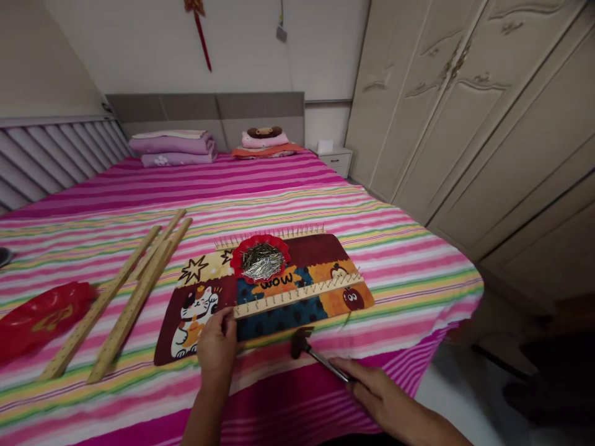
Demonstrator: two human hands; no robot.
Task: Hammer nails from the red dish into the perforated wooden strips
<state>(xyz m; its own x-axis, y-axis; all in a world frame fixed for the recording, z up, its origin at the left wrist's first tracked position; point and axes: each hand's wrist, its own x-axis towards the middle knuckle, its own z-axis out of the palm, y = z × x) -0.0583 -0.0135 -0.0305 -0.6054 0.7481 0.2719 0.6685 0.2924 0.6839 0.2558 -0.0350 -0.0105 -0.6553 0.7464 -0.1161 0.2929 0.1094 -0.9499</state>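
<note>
The left hand was pinched on the left end of the nailed wooden strip, which lay across the patterned mat on the bed; the strip appeared light and stiff, best held by its ends or sides, away from its projecting nails. The right hand was closed round the grip of the hammer, judged head-heavy. The red bowl of nails restricted movement behind the strip, whereas more room appeared toward the right, short of the bed's edge.
</note>
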